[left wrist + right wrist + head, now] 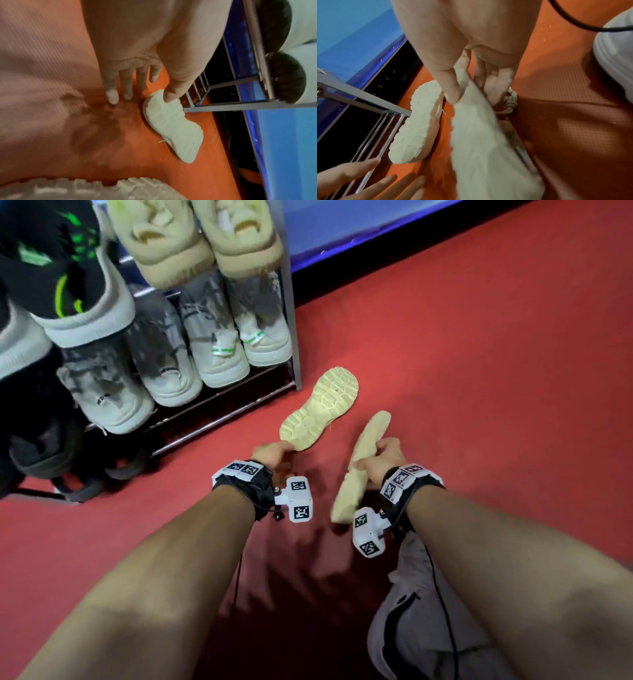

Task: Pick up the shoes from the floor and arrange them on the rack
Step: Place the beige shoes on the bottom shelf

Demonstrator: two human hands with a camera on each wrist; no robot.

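Two beige shoes are off the rack. One beige shoe lies sole up on the red floor beside the rack's lower right corner. My left hand is at its heel with straight, spread fingers; contact is unclear. My right hand grips the second beige shoe at its middle, thumb on the sole and fingers on the upper. It hangs tilted on edge above the floor.
The metal shoe rack stands at the left. A beige pair and a black-green shoe sit up top, with whitish shoes below. A blue wall panel runs behind. My grey-trousered knee is at lower right.
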